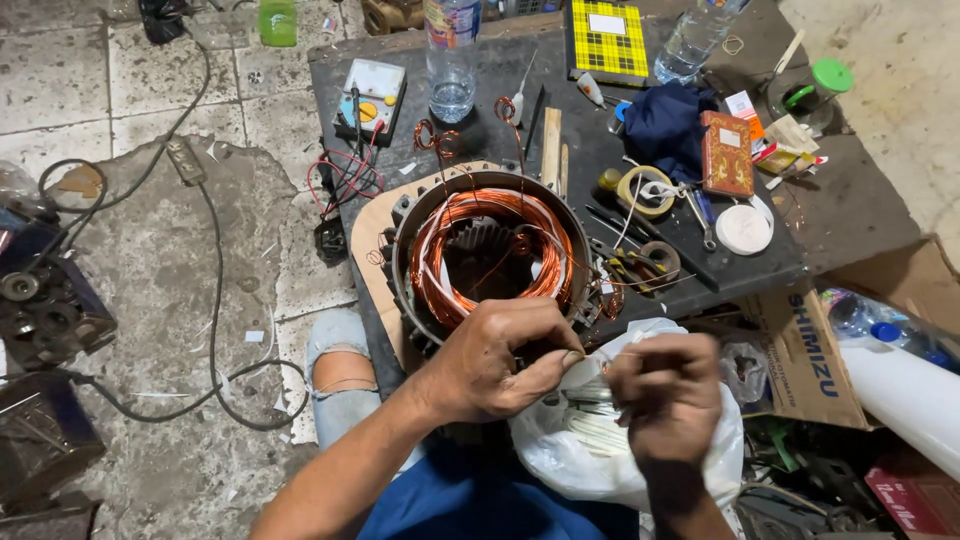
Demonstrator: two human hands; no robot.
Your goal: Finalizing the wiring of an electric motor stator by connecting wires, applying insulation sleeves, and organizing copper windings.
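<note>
A round motor stator [490,250] with copper windings lies on a low dark table [860,215] in front of me. My left hand [495,360] rests against its near rim, fingers pinched around something thin. My right hand [668,395] is closed just to the right, over a white plastic bag [590,460] that holds several white strips. A thin white piece seems to pass between the two hands; I cannot make out exactly what it is.
On the table stand two water bottles [452,60], a multimeter [370,95], a yellow checked box [608,40], a blue cloth [665,125], a red booklet [727,152], tape rolls and hand tools. Cables run across the tiled floor at left. A cardboard box [810,360] sits at right.
</note>
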